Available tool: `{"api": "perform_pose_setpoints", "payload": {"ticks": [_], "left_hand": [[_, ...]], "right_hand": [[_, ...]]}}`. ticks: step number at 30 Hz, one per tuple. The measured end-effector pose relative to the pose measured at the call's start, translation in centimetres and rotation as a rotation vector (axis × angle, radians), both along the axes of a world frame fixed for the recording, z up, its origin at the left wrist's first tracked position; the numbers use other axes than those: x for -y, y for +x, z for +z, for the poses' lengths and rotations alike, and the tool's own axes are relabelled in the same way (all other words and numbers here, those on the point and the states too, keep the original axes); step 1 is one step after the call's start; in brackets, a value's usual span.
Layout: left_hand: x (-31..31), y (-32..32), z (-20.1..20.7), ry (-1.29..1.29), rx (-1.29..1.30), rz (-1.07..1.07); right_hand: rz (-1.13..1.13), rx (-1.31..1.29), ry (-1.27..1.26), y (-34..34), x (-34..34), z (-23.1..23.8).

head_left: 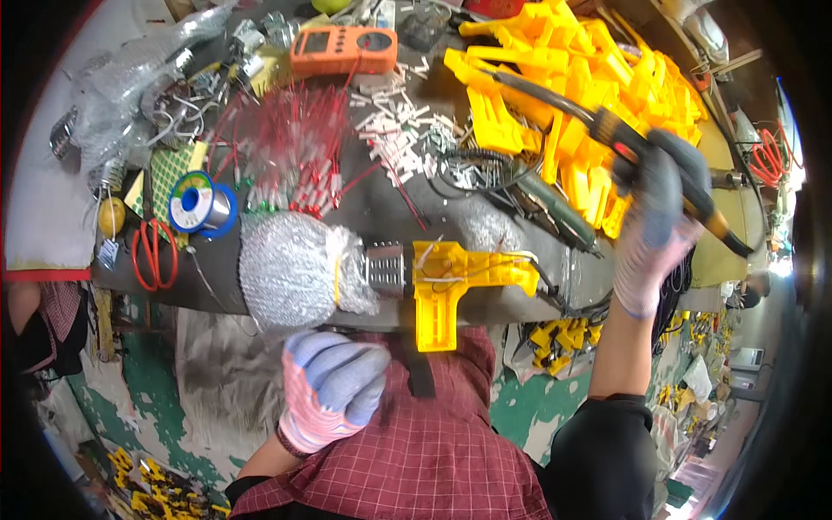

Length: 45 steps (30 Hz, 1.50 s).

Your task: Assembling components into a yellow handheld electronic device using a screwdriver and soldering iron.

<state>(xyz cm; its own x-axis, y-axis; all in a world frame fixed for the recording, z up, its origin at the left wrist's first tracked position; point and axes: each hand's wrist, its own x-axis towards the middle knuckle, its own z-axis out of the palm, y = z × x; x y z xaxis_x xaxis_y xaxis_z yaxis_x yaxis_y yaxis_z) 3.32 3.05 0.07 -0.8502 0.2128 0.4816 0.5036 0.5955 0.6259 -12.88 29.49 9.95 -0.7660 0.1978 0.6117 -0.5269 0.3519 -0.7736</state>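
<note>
My gloved right hand (659, 208), raised over the right side of the table, grips a black soldering iron (624, 139) with orange marks. Its long metal shaft points up and left over a heap of yellow plastic housings (589, 95). At the table's near edge, my gloved left hand (334, 377) is closed with its fingers curled; whatever may be inside is hidden. Between the hands lies a pistol-shaped yellow housing half (446, 282) with thin wires in it. A slotted metal cylinder (388, 269) joins it to a bundle in silvery bubble wrap (290, 269).
A solder spool (208, 208) and red-handled scissors (154, 256) lie left. Behind are red wires (286, 147), white sleeves (394, 126) and an orange multimeter (344, 49). A dark green corded tool (555, 208) lies right of the middle. Bubble wrap (130, 104) covers parts far left.
</note>
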Motion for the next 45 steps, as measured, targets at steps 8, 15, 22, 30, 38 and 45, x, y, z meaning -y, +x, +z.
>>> {"api": "perform_pose_setpoints", "payload": {"ticks": [8,15,22,30,38,45], "left_hand": [[-3.7,-5.4,-2.4,-0.097,-0.157,-0.074],[-4.9,-7.3,-1.7,-0.142,-0.093,-0.039],[-5.3,-7.4,-2.9,-0.264,-0.184,0.062],[-6.0,-6.9,-2.6,-0.286,-0.231,0.068],[-5.8,-7.0,-2.7,-0.131,-0.155,0.097],[-5.9,-7.3,-2.8,-0.113,-0.152,0.096]], "right_hand": [[0.362,-0.01,0.193,-12.5,5.2,-5.3],[-0.052,-0.154,1.383,-15.8,5.0,-6.2],[0.132,-0.09,0.727,-0.9,1.0,-3.2],[-0.063,0.049,1.065,7.3,-2.3,-8.6],[0.049,-0.147,1.037,6.8,-0.1,-9.6],[0.082,-0.109,1.087,6.5,-0.7,-9.9]]}}
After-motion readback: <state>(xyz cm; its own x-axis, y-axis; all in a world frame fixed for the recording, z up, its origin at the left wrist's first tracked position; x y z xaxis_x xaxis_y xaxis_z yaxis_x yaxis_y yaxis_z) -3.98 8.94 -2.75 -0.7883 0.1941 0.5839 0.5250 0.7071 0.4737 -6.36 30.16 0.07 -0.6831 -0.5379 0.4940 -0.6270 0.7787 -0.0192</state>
